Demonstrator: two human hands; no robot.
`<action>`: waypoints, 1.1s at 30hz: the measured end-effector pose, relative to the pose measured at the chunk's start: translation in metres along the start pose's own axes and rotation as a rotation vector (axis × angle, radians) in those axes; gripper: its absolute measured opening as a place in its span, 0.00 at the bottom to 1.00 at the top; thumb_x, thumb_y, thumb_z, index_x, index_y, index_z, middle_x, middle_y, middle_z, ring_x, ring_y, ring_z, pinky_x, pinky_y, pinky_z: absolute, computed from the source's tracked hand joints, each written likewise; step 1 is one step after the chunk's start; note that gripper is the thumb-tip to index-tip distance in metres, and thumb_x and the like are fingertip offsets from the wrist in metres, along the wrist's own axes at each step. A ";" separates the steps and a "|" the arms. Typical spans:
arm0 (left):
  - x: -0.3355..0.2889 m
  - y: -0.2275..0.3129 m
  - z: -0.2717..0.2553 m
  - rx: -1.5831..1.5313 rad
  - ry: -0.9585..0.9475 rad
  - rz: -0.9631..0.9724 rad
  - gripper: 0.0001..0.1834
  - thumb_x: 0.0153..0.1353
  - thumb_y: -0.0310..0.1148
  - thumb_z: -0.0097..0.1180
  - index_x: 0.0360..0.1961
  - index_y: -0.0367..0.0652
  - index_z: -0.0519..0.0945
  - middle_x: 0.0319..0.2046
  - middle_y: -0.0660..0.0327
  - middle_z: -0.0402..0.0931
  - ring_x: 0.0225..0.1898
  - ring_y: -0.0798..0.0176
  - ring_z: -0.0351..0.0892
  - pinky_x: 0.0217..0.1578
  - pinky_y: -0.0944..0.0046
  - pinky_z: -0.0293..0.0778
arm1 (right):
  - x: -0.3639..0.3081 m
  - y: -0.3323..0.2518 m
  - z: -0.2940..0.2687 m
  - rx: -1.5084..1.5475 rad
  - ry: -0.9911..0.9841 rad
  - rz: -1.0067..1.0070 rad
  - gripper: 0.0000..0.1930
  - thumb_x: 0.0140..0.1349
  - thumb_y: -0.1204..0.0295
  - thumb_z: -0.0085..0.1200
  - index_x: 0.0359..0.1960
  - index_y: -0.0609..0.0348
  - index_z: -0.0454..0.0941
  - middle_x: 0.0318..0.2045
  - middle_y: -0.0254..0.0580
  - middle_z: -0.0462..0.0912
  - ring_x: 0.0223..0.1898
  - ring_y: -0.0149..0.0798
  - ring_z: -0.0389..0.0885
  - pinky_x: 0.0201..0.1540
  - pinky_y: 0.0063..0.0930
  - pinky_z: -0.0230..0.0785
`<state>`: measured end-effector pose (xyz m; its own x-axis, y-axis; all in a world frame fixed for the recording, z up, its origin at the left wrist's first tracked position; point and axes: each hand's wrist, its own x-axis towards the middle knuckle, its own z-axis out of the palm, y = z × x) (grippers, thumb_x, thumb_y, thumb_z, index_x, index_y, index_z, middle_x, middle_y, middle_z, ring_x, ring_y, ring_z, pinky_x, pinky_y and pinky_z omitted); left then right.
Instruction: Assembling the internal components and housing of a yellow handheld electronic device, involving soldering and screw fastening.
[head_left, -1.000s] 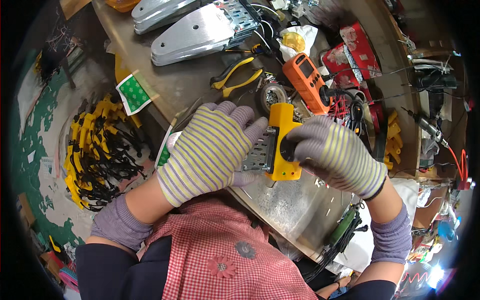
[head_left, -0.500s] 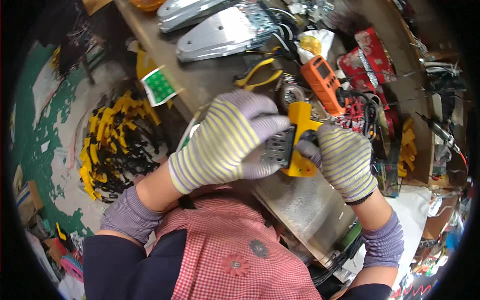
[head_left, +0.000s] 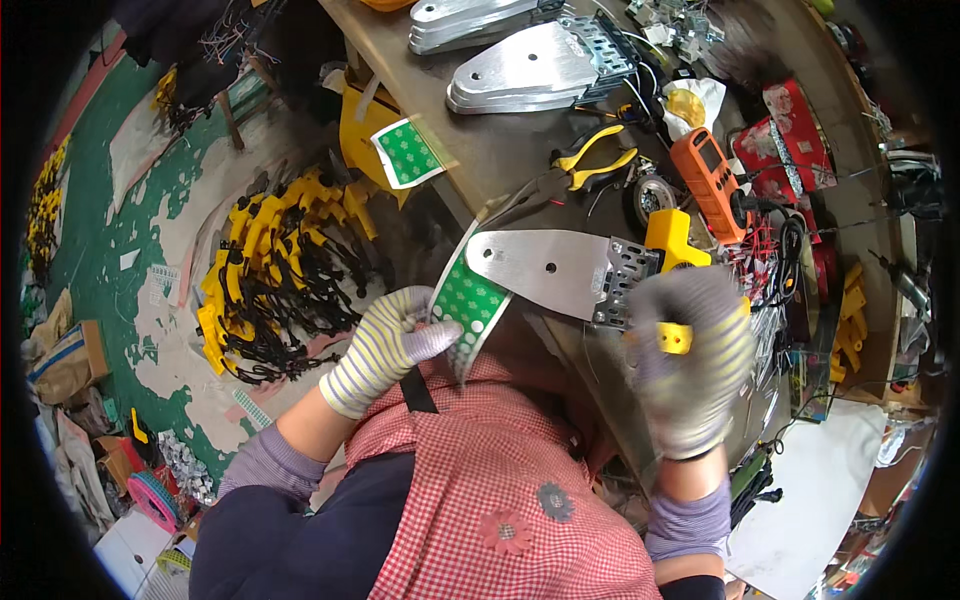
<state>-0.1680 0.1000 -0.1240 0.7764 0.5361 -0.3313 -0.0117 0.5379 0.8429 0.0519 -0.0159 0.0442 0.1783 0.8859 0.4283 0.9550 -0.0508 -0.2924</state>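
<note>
My left hand point(head_left: 390, 345), in a striped knit glove, pinches the edge of a green sheet of small round stickers point(head_left: 478, 305) between thumb and fingers. The sheet curves up beside the bench edge. The rounded tip of a tapered silver metal plate point(head_left: 540, 268) overlaps it. At the plate's wide end sit a perforated dark bracket point(head_left: 622, 280) and a yellow housing point(head_left: 672, 238). My right hand point(head_left: 695, 370), gloved alike, is over the housing's near part and smeared by motion, so its grip does not show.
Stacked silver plates point(head_left: 530, 68) lie at the bench's far side. Yellow-handled pliers point(head_left: 595, 160), a tape roll point(head_left: 652, 200) and an orange meter point(head_left: 708, 185) lie beyond the housing. Another green sheet point(head_left: 408, 153) hangs at the bench edge. Yellow parts with black cables point(head_left: 285, 260) are heaped at left.
My left hand has come away from the plate and bracket, down and left, and now holds the sticker sheet. My right hand has moved nearer to me. The whole view has shifted.
</note>
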 end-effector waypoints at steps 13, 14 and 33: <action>-0.001 0.031 0.000 0.315 -0.052 0.129 0.14 0.56 0.31 0.70 0.42 0.40 0.85 0.31 0.66 0.83 0.32 0.76 0.77 0.36 0.70 0.74 | -0.004 -0.039 0.070 0.103 -0.193 -0.098 0.14 0.44 0.71 0.68 0.35 0.55 0.82 0.58 0.51 0.76 0.57 0.58 0.73 0.56 0.50 0.68; -0.002 0.033 0.002 0.312 -0.050 0.131 0.14 0.56 0.31 0.70 0.42 0.40 0.85 0.31 0.66 0.83 0.32 0.76 0.77 0.36 0.70 0.74 | -0.005 -0.040 0.073 0.064 -0.174 -0.113 0.14 0.43 0.72 0.68 0.34 0.55 0.81 0.58 0.51 0.77 0.56 0.58 0.74 0.56 0.50 0.68; 0.017 0.059 -0.006 0.937 -0.122 0.561 0.13 0.48 0.35 0.70 0.35 0.43 0.85 0.30 0.57 0.81 0.33 0.52 0.80 0.37 0.56 0.74 | -0.021 -0.006 0.028 0.125 0.140 0.036 0.13 0.47 0.83 0.62 0.34 0.54 0.77 0.50 0.45 0.82 0.53 0.52 0.77 0.55 0.44 0.69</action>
<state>-0.1599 0.1446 -0.0829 0.8680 0.4545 0.2002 0.0605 -0.4969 0.8657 0.0358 -0.0209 0.0130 0.2511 0.8114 0.5278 0.9121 -0.0158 -0.4096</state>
